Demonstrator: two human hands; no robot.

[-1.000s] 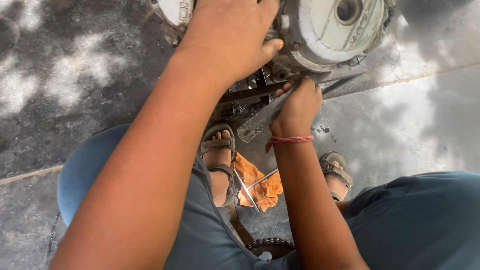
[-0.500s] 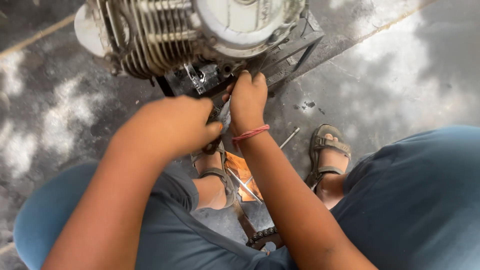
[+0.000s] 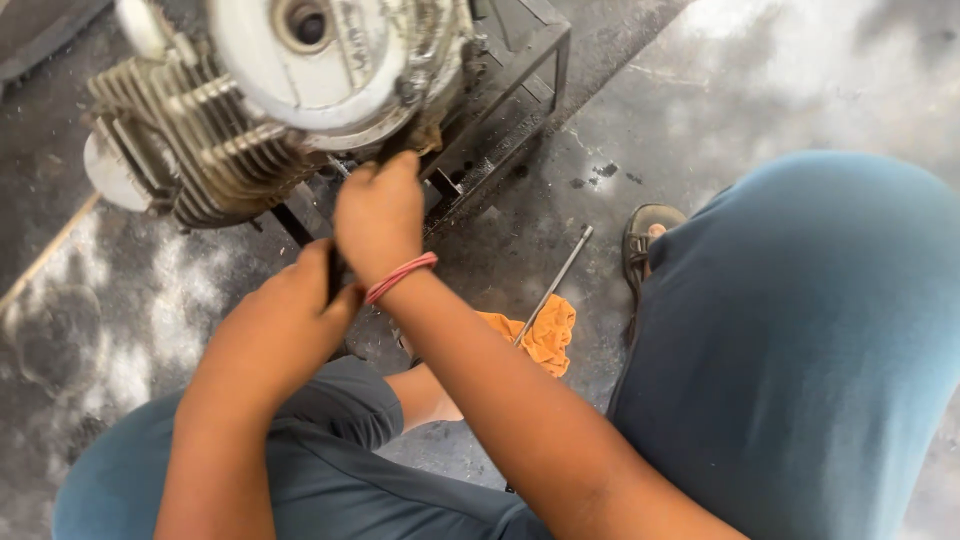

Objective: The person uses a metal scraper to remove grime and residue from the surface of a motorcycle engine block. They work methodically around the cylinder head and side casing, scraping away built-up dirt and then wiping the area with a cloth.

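Note:
A grimy engine (image 3: 270, 90) with cooling fins and a round pale side cover sits on a black metal stand (image 3: 525, 70) at the top left. My right hand (image 3: 380, 215), with a red band around its wrist, reaches up to the engine's underside with its fingers curled against it. What those fingers grip is hidden. Just below and to the left, my left hand (image 3: 285, 320) is closed around a dark tool (image 3: 334, 280) that sticks up beside my right wrist.
An orange cloth (image 3: 545, 335) lies on the concrete floor (image 3: 760, 90) between my knees, with a thin metal rod (image 3: 556, 282) across it. My sandalled foot (image 3: 645, 240) is to the right of the rod. My blue-trousered legs fill the lower part of the view.
My left hand came off the top of the engine and dropped beside my right wrist, closing on the dark tool. My right hand stayed under the engine. The view swung right.

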